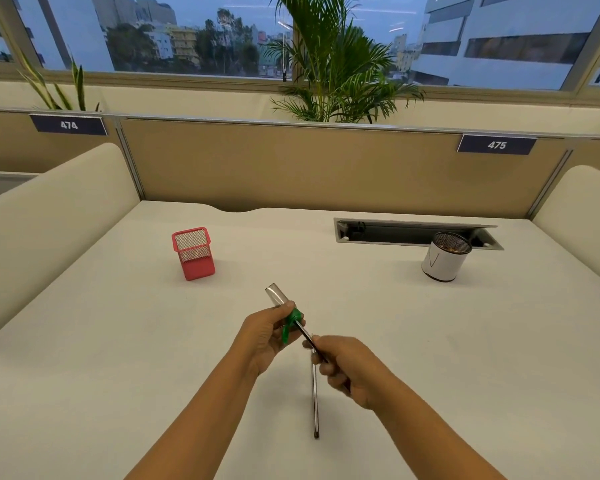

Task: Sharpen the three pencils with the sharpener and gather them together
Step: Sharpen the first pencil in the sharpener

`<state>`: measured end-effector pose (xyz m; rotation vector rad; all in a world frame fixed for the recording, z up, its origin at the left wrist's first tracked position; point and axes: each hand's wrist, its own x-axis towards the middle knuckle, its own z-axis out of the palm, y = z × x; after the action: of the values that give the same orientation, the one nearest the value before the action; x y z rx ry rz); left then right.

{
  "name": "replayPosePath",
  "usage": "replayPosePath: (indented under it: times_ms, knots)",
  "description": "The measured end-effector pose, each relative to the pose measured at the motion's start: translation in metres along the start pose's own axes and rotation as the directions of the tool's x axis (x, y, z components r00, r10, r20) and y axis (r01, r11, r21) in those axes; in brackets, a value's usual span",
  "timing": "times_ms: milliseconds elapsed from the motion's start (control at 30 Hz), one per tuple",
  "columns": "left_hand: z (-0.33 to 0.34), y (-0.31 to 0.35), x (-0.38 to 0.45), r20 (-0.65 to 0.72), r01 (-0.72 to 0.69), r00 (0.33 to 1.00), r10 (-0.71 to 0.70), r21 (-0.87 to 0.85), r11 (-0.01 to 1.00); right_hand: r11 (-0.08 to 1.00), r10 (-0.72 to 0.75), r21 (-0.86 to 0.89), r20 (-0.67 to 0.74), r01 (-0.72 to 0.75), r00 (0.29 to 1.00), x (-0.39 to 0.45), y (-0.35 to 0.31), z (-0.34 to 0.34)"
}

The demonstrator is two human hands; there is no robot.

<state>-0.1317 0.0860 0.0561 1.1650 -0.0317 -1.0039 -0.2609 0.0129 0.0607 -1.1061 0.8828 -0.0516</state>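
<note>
At the far left a cream padded divider (59, 216) borders the white desk (118, 341), and above it the tan partition carries a dark label reading 474 (69, 125). Further in, a red square wire-mesh pen holder (193, 253) stands on the desk, well apart from the hands. Near the middle, the left hand (269, 336) curls its fingers round a long sharpener with a silvery tube and a green end (284, 313) — the tube points up and away, toward the red holder, and the green part sits between the fingertips. A dark slim pencil (305, 336) runs from that green end down and to the right into the right hand (347, 367), which pinches it with curled fingers; its tip appears to be in the sharpener. Just below the two hands a second dark pencil (315, 403) lies on the desk, running almost straight toward the camera, its upper end hidden behind the right hand. A third pencil cannot be made out. Behind the partition a green palm plant (336, 74) rises before the windows. To the right a grey cable tray (413, 233) is sunk in the desk, and a white cylindrical mesh-topped cup (444, 259) stands at its near edge — below a second label, 475 (496, 144).
</note>
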Motion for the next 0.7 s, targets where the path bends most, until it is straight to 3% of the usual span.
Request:
replayPosePath:
  times_ms: [67, 167, 267, 367, 400, 433, 467, 500, 533, 567, 600, 633, 700]
  knots:
    - [0.000, -0.002, 0.003, -0.063, 0.007, 0.998, -0.008, -0.017, 1.000, 0.895, -0.309, -0.380, -0.149, 0.234, 0.939, 0.003, 0.001, 0.001]
    - [0.001, -0.003, 0.005, -0.112, 0.006, 0.994, -0.010, -0.034, 0.999, 0.497, -0.677, -0.793, -0.100, 0.353, 0.730, 0.006, 0.006, 0.000]
    - [0.002, -0.003, 0.005, -0.125, -0.006, 0.992, 0.000, -0.048, 0.999, 0.162, -0.835, -0.951, 0.011, 0.265, 0.550, 0.011, 0.016, -0.003]
    - [0.003, -0.005, 0.004, -0.124, -0.016, 0.992, 0.008, -0.067, 0.998, -0.037, -0.935, -0.972, 0.116, 0.231, 0.336, 0.020, 0.022, -0.006]
    - [0.004, -0.005, 0.004, -0.116, -0.021, 0.993, 0.013, -0.061, 0.998, -0.015, -0.930, -0.966, 0.108, 0.258, 0.351, 0.022, 0.023, -0.006]
    - [0.004, -0.006, 0.004, -0.103, -0.028, 0.994, 0.023, -0.045, 0.999, 0.087, -0.905, -0.951, 0.049, 0.296, 0.422, 0.020, 0.021, -0.004]
    - [0.004, -0.005, 0.003, -0.083, -0.036, 0.996, 0.035, -0.018, 0.999, 0.312, -0.818, -0.886, -0.066, 0.344, 0.572, 0.015, 0.015, -0.002]
    - [0.004, -0.005, 0.003, -0.054, -0.042, 0.998, 0.042, 0.011, 0.999, 0.627, -0.626, -0.692, -0.175, 0.357, 0.760, 0.010, 0.008, -0.003]
    - [0.003, -0.003, 0.002, -0.019, -0.041, 0.999, 0.042, 0.033, 0.999, 0.900, -0.337, -0.350, -0.183, 0.259, 0.924, 0.006, 0.002, -0.006]
    - [0.002, -0.001, 0.001, 0.018, -0.033, 0.999, 0.033, 0.044, 0.998, 0.999, -0.051, 0.002, -0.070, 0.052, 0.996, 0.003, -0.001, -0.008]
    - [0.001, 0.001, 0.000, 0.050, -0.022, 0.999, 0.020, 0.047, 0.999, 0.957, 0.123, 0.256, 0.066, -0.136, 0.990, 0.001, -0.003, -0.011]
    - [0.001, 0.002, 0.000, 0.072, -0.010, 0.997, 0.006, 0.047, 0.999, 0.880, 0.204, 0.401, 0.168, -0.256, 0.964, 0.001, -0.002, -0.013]
    - [-0.001, 0.002, 0.001, 0.070, 0.008, 0.997, -0.012, 0.049, 0.999, 0.847, 0.214, 0.446, 0.212, -0.289, 0.954, 0.002, -0.002, -0.011]
